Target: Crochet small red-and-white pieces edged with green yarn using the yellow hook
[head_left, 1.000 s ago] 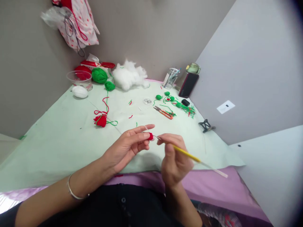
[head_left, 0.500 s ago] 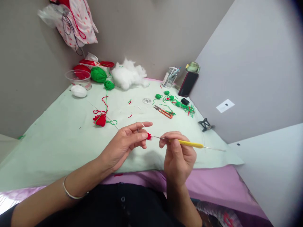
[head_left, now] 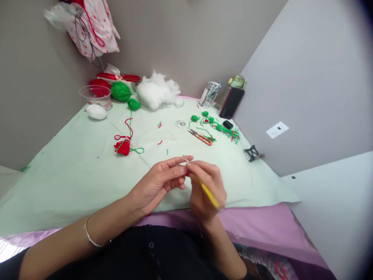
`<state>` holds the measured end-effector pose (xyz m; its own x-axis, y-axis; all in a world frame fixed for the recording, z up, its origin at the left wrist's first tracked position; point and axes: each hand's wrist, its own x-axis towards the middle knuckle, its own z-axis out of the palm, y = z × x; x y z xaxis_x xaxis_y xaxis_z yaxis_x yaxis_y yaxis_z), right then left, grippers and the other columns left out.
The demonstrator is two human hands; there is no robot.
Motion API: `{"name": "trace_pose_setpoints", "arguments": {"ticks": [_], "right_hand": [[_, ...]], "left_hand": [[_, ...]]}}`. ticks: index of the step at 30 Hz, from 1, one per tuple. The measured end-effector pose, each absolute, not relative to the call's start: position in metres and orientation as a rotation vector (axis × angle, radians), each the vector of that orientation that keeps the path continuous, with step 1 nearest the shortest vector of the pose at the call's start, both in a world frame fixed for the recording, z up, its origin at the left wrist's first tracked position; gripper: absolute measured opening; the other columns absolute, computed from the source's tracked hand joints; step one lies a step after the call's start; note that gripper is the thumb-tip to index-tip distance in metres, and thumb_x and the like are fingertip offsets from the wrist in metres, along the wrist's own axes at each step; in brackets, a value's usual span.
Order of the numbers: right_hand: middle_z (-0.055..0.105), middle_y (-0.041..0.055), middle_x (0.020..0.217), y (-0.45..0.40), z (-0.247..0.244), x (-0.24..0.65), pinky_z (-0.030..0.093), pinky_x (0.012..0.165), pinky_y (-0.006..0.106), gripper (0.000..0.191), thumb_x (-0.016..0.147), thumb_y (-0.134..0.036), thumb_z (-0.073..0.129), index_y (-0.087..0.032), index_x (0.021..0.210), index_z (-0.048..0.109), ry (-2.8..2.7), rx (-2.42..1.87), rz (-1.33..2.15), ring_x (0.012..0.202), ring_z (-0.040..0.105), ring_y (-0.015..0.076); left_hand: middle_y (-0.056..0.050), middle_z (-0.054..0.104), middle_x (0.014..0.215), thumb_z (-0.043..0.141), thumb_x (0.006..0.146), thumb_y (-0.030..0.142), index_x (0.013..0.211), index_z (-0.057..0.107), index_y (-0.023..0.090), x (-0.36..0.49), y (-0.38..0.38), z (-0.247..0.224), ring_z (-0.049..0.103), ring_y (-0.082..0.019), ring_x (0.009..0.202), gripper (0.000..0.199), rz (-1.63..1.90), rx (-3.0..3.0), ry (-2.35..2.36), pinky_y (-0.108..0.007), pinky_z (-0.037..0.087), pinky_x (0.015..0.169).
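Note:
Between the thumb and fingers of my left hand (head_left: 163, 181) is a small red crocheted piece (head_left: 187, 174), mostly covered by fingertips. White yarn (head_left: 184, 158) loops over the left index finger, and a strand runs back across the cloth towards the white yarn ball (head_left: 96, 112). My right hand (head_left: 208, 190) grips a crochet hook with a yellow handle (head_left: 210, 194), its handle slanting down to the right. Right fingertips touch or nearly touch the left ones, so the hook's tip is hidden.
Orange-handled thread snips (head_left: 201, 137) lie ahead, near small green crocheted balls (head_left: 194, 118). A red yarn bundle (head_left: 122, 147) sits on the left. White stuffing (head_left: 159, 91), green yarn (head_left: 121, 91) and a clear tub (head_left: 96, 97) stand at the back. A phone (head_left: 232, 103) leans at the right.
My right hand has moved left against the left fingertips, and the hook has swung from nearly level to steeply slanted. The left hand has shifted slightly right.

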<state>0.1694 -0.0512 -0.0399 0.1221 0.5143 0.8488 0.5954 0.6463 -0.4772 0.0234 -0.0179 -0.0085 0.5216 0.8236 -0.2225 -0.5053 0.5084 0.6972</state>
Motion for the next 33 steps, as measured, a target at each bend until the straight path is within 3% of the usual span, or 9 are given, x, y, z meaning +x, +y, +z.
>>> {"name": "trace_pose_setpoints", "arguments": {"ticks": [4, 9, 15, 18, 21, 26, 30, 33], "right_hand": [[0.07, 0.0032, 0.088, -0.049, -0.033, 0.174, 0.055, 0.062, 0.031, 0.022, 0.103, -0.019, 0.053, -0.024, 0.102, 0.074, -1.254, -0.915, 0.394, 0.067, 0.064, 0.0137], [0.074, 0.0045, 0.092, -0.046, -0.032, 0.172, 0.058, 0.069, 0.033, 0.016, 0.1, -0.024, 0.06, -0.023, 0.101, 0.076, -1.292, -0.891, 0.543, 0.075, 0.066, 0.0152], [0.078, 0.0043, 0.09, -0.046, -0.03, 0.176, 0.058, 0.062, 0.029, 0.02, 0.104, -0.028, 0.054, -0.021, 0.097, 0.071, -1.14, -0.799, 0.755, 0.066, 0.069, 0.0131], [0.077, 0.0041, 0.091, -0.051, -0.028, 0.177, 0.059, 0.064, 0.03, 0.021, 0.106, -0.024, 0.049, -0.021, 0.1, 0.07, -1.225, -0.857, 0.648, 0.067, 0.069, 0.0136], [0.076, 0.0047, 0.097, -0.056, -0.032, 0.175, 0.061, 0.073, 0.031, 0.024, 0.104, -0.014, 0.048, -0.023, 0.11, 0.07, -1.451, -0.919, 0.317, 0.081, 0.072, 0.0153], [0.073, 0.0078, 0.105, -0.054, -0.045, 0.168, 0.061, 0.078, 0.033, 0.034, 0.095, -0.006, 0.062, -0.024, 0.123, 0.071, -1.672, -0.947, -0.261, 0.096, 0.071, 0.0189], [0.071, 0.005, 0.095, -0.051, -0.042, 0.171, 0.058, 0.073, 0.034, 0.026, 0.1, -0.011, 0.055, -0.025, 0.112, 0.074, -1.457, -0.934, 0.052, 0.085, 0.069, 0.0173], [0.069, 0.0031, 0.087, -0.049, -0.034, 0.174, 0.055, 0.063, 0.032, 0.023, 0.104, -0.017, 0.051, -0.023, 0.102, 0.073, -1.288, -0.872, 0.374, 0.071, 0.064, 0.0147]], "left_hand": [[0.001, 0.066, 0.079, 0.081, 0.084, 0.015, 0.113, 0.081, 0.016, 0.021, -0.014, -0.007, 0.054, -0.004, 0.06, 0.028, 0.894, 0.595, 0.596, -0.014, 0.049, 0.061], [0.001, 0.068, 0.083, 0.083, 0.084, 0.019, 0.114, 0.081, 0.021, 0.022, -0.019, -0.004, 0.06, -0.007, 0.067, 0.03, 0.929, 0.737, 0.608, -0.019, 0.052, 0.069], [0.002, 0.066, 0.083, 0.085, 0.082, 0.023, 0.112, 0.082, 0.021, 0.018, -0.021, -0.001, 0.062, -0.009, 0.068, 0.031, 0.929, 0.779, 0.631, -0.023, 0.051, 0.073], [0.002, 0.065, 0.084, 0.084, 0.082, 0.024, 0.113, 0.082, 0.022, 0.018, -0.02, -0.004, 0.061, -0.009, 0.068, 0.031, 0.953, 0.837, 0.665, -0.024, 0.051, 0.072], [0.003, 0.064, 0.083, 0.084, 0.083, 0.023, 0.117, 0.08, 0.025, 0.02, -0.022, -0.009, 0.061, -0.009, 0.07, 0.034, 1.026, 0.916, 0.685, -0.023, 0.052, 0.071], [0.004, 0.066, 0.079, 0.085, 0.082, 0.02, 0.128, 0.075, 0.023, 0.022, -0.022, -0.01, 0.061, -0.007, 0.068, 0.047, 1.003, 0.818, 0.653, -0.019, 0.052, 0.069], [0.0, 0.067, 0.081, 0.078, 0.087, 0.014, 0.125, 0.076, 0.014, 0.021, -0.016, -0.007, 0.059, -0.005, 0.064, 0.038, 0.846, 0.603, 0.603, -0.016, 0.053, 0.066], [0.001, 0.068, 0.083, 0.078, 0.087, 0.013, 0.123, 0.077, 0.015, 0.021, -0.015, -0.005, 0.058, -0.004, 0.063, 0.036, 0.87, 0.636, 0.583, -0.016, 0.053, 0.065]]}}
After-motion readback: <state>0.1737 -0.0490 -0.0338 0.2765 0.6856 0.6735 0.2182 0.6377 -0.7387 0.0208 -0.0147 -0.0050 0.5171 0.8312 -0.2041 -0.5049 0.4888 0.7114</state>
